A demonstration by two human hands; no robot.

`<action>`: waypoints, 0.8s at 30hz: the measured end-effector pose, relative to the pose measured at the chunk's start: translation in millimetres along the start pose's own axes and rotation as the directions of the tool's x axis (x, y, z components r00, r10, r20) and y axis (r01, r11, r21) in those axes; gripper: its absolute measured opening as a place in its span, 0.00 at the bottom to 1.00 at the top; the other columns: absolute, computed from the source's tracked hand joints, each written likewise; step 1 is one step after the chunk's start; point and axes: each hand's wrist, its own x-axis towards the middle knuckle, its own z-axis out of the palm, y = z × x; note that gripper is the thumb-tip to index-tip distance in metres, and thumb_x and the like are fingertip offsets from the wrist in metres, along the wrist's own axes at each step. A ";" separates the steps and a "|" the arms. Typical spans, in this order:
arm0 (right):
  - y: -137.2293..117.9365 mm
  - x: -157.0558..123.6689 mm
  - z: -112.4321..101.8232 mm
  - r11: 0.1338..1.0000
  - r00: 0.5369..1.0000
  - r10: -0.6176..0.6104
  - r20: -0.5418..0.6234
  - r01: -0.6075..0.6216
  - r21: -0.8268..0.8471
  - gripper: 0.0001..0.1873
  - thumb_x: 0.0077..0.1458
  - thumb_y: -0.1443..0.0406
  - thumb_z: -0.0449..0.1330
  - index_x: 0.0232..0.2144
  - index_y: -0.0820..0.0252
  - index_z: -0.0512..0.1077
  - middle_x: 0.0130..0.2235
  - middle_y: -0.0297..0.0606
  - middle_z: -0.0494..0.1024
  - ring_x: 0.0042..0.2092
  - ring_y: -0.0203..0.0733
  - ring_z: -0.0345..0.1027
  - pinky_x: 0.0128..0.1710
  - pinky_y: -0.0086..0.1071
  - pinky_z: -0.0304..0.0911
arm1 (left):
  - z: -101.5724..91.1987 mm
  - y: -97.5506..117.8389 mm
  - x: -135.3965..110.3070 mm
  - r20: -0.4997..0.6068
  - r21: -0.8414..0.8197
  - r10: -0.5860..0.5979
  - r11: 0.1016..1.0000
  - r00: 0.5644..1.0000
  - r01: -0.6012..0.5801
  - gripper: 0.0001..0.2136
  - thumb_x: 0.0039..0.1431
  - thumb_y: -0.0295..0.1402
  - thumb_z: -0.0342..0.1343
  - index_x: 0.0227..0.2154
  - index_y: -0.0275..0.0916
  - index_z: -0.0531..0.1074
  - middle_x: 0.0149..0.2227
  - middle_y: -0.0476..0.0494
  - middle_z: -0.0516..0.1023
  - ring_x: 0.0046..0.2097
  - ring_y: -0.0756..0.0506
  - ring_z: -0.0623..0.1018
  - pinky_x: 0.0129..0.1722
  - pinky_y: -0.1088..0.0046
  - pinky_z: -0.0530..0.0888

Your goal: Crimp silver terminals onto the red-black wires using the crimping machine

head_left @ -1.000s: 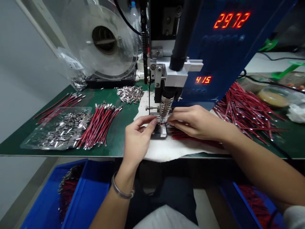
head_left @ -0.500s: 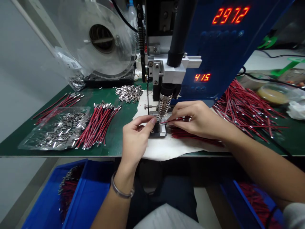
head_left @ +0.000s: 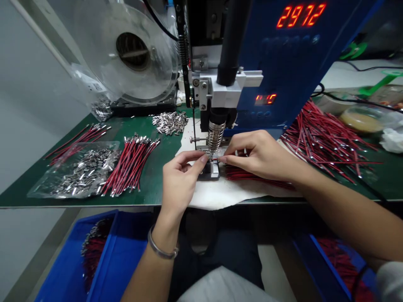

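My left hand [head_left: 179, 178] pinches a small metal part against the metal fixture [head_left: 211, 168] under the machine's round pressing head [head_left: 215, 135]. My right hand [head_left: 258, 154] comes in from the right, fingers pinched on a thin red wire at that same fixture. The two sets of fingertips almost touch below the head. More red wires [head_left: 252, 176] lie under my right hand on a white cloth [head_left: 217, 193].
A blue machine [head_left: 292, 63] shows red digits 2972. Red wires [head_left: 327, 138] are heaped at the right, a terminated bundle [head_left: 132, 163] and a bag of metal terminals [head_left: 78, 172] at the left. A clear reel [head_left: 138, 50] stands behind. Blue bins [head_left: 103, 256] sit below the green table's edge.
My right hand has brought the red wire's end in to the fixture, closer to my left fingertips. The view has shifted slightly; the lower red display looks dimmer.
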 end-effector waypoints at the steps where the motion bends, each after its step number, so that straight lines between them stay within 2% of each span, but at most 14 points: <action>1: -0.2 0.1 0.1 1.000 1.000 -0.001 0.000 0.001 0.001 0.09 0.54 0.65 0.62 0.26 0.66 0.77 0.27 0.37 0.76 0.28 0.33 0.66 0.28 0.27 0.58 | 0.2 0.0 0.0 0.002 0.010 0.001 1.000 1.000 -0.001 0.09 0.47 0.38 0.65 0.30 0.38 0.79 0.28 0.46 0.78 0.27 0.53 0.70 0.25 0.80 0.66; 6: 0.5 0.3 1.4 1.000 1.000 -0.004 -0.016 0.005 0.010 0.07 0.54 0.67 0.61 0.27 0.66 0.78 0.28 0.37 0.77 0.29 0.33 0.67 0.29 0.27 0.59 | 0.1 0.1 -1.5 0.012 0.042 -0.015 0.999 1.000 0.015 0.09 0.47 0.39 0.66 0.29 0.39 0.80 0.26 0.46 0.78 0.27 0.52 0.72 0.27 0.78 0.67; 12: 0.8 -0.8 4.1 1.000 0.999 0.020 -0.033 -0.019 0.024 0.08 0.54 0.67 0.61 0.27 0.65 0.78 0.28 0.37 0.77 0.29 0.34 0.67 0.30 0.28 0.59 | 0.6 1.1 -1.4 -0.003 0.064 -0.017 0.998 1.000 0.017 0.08 0.47 0.38 0.66 0.29 0.40 0.81 0.29 0.45 0.79 0.30 0.51 0.75 0.30 0.78 0.69; 24: -1.9 -2.1 7.4 0.994 0.990 0.106 -0.099 -0.102 0.037 0.07 0.52 0.66 0.62 0.25 0.63 0.77 0.26 0.34 0.76 0.26 0.31 0.63 0.27 0.27 0.55 | 0.6 0.9 -1.8 -0.003 0.069 -0.023 0.997 1.000 0.023 0.08 0.47 0.38 0.66 0.29 0.42 0.81 0.30 0.46 0.80 0.31 0.50 0.75 0.31 0.78 0.70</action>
